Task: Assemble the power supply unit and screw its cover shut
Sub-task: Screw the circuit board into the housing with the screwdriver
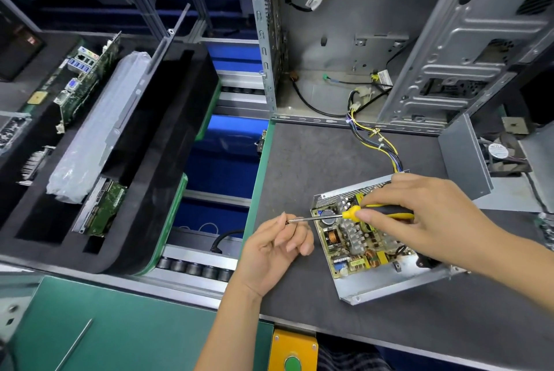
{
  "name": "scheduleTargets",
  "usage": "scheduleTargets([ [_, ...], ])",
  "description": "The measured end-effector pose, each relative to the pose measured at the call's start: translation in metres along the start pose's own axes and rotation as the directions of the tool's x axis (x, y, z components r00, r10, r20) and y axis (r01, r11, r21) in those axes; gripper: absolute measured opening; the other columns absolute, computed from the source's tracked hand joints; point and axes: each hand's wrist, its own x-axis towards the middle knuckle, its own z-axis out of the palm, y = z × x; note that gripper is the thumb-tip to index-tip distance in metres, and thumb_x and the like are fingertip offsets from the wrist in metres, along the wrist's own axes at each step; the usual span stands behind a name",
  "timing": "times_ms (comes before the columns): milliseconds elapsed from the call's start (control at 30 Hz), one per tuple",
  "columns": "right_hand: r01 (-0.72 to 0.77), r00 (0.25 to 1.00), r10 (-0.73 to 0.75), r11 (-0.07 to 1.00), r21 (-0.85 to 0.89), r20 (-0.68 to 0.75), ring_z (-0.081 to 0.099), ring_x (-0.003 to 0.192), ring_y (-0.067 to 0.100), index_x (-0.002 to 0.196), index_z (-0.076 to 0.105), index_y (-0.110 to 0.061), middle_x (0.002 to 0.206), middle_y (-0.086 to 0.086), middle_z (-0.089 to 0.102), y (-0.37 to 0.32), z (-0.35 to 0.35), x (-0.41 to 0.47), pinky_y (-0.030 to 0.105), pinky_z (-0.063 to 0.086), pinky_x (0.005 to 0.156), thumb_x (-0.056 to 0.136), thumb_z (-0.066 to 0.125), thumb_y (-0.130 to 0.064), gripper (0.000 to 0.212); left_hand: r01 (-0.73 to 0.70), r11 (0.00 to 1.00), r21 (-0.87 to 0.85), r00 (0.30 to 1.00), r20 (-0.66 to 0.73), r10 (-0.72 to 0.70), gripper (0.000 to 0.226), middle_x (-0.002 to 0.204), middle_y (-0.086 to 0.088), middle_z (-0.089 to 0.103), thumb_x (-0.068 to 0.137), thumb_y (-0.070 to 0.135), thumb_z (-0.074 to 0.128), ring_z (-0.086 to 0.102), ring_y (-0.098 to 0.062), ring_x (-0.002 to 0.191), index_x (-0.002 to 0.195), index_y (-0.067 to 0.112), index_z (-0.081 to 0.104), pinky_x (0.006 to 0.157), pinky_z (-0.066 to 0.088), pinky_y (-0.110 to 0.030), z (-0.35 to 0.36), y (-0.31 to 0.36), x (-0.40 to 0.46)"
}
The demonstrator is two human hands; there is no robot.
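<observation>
No lettering reads clearly anywhere.
Our right hand (419, 214) grips the screwdriver (353, 214) above the open power supply (374, 250); our left hand (275, 250) pinches its tip.

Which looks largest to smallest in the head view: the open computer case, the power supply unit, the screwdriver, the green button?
1. Computer case.
2. Power supply unit, partly hidden by the right hand.
3. Screwdriver.
4. Green button, cut by the frame edge, so its full size is unsure.
</observation>
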Motion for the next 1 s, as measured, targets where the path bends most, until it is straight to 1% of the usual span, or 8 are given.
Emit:
scheduleTargets([
  [133, 0.012, 1.0, -0.011, 1.0, -0.024, 0.025, 0.054, 0.073, 0.008, 0.081, 0.067, -0.035, 0.066, -0.013, 0.06, 0.0022, 0.0007, -0.0002, 0.037, 0.048, 0.055, 0.087, 0.036, -0.062, 0.042, 0.016, 1.0, 0.014, 1.0, 0.004, -0.016, 0.043, 0.06, 0.0, 0.044, 0.098, 0.03, 0.054, 0.046, -0.02, 0.064, 0.056, 0.019, 0.048, 0.067, 0.039, -0.03, 0.0012, 0.0001, 0.0009],
  [267, 0.029, 1.0, -0.028, 0.999, -0.032, 0.014, 0.051, 0.069, 0.007, 0.079, 0.066, -0.036, 0.061, -0.014, 0.055, 0.0031, -0.0005, 0.0004, 0.036, 0.047, 0.053, 0.088, 0.034, -0.063, 0.043, 0.011, 1.0, 0.0, 0.999, 0.035, -0.011, 0.045, 0.061, 0.001, 0.045, 0.1, 0.029, 0.049, 0.046, -0.019, 0.064, 0.058, 0.019, 0.038, 0.067, 0.037, -0.029, -0.0002, -0.0003, 0.0021],
  [333, 0.039, 0.999, -0.039, 0.999, -0.032, 0.007, 0.05, 0.067, 0.007, 0.078, 0.066, -0.036, 0.058, -0.014, 0.052, 0.002, -0.0013, 0.001, 0.036, 0.047, 0.051, 0.088, 0.038, -0.06, 0.039, 0.01, 1.0, -0.02, 0.999, 0.046, -0.01, 0.044, 0.061, 0.002, 0.046, 0.101, 0.028, 0.048, 0.047, -0.018, 0.064, 0.058, 0.02, 0.041, 0.068, 0.038, -0.029, -0.0005, -0.0012, 0.0021],
  [433, 0.03, 1.0, -0.03, 1.0, -0.008, 0.003, 0.051, 0.068, 0.008, 0.08, 0.067, -0.037, 0.059, -0.014, 0.053, 0.0003, -0.0025, 0.0007, 0.037, 0.048, 0.052, 0.087, 0.04, -0.059, 0.036, 0.014, 0.998, -0.068, 0.998, 0.067, -0.01, 0.044, 0.061, 0.002, 0.048, 0.102, 0.026, 0.046, 0.046, -0.017, 0.064, 0.059, 0.02, 0.052, 0.069, 0.038, -0.029, -0.0008, -0.002, 0.003],
  [600, 0.011, 1.0, -0.012, 1.0, 0.009, 0.028, 0.053, 0.072, 0.007, 0.082, 0.069, -0.036, 0.065, -0.015, 0.059, 0.0, -0.0034, -0.001, 0.037, 0.048, 0.056, 0.087, 0.041, -0.059, 0.037, 0.028, 0.998, -0.062, 0.996, 0.087, -0.023, 0.044, 0.061, 0.003, 0.049, 0.103, 0.023, 0.042, 0.046, -0.017, 0.063, 0.06, 0.021, 0.053, 0.068, 0.037, -0.03, -0.0018, -0.0023, 0.0044],
  [767, -0.004, 0.999, 0.003, 1.0, 0.025, 0.037, 0.055, 0.076, 0.009, 0.084, 0.07, -0.033, 0.071, -0.013, 0.064, 0.001, -0.0041, -0.0024, 0.038, 0.049, 0.061, 0.086, 0.041, -0.058, 0.038, 0.037, 0.997, -0.065, 0.994, 0.103, -0.03, 0.044, 0.061, 0.004, 0.049, 0.102, 0.024, 0.042, 0.047, -0.016, 0.062, 0.059, 0.022, 0.048, 0.068, 0.035, -0.031, -0.0004, -0.0039, 0.0048],
  [900, 0.005, 0.999, -0.006, 1.0, 0.022, 0.032, 0.054, 0.073, 0.007, 0.082, 0.068, -0.036, 0.066, -0.014, 0.059, 0.0017, -0.0056, -0.0024, 0.036, 0.048, 0.058, 0.086, 0.042, -0.057, 0.034, 0.043, 0.998, -0.053, 0.993, 0.113, -0.037, 0.045, 0.06, 0.005, 0.049, 0.102, 0.024, 0.042, 0.047, -0.015, 0.062, 0.058, 0.021, 0.04, 0.067, 0.034, -0.031, 0.0014, -0.0049, 0.0058],
  [1000, 0.024, 0.999, -0.025, 0.999, 0.027, 0.03, 0.054, 0.072, 0.007, 0.081, 0.068, -0.036, 0.065, -0.015, 0.059, 0.0028, -0.0067, -0.0024, 0.036, 0.049, 0.056, 0.087, 0.042, -0.058, 0.034, 0.054, 0.997, -0.062, 0.993, 0.108, -0.047, 0.045, 0.058, 0.005, 0.047, 0.101, 0.024, 0.044, 0.047, -0.015, 0.061, 0.056, 0.021, 0.039, 0.066, 0.032, -0.032, 0.002, -0.0055, 0.0052],
])
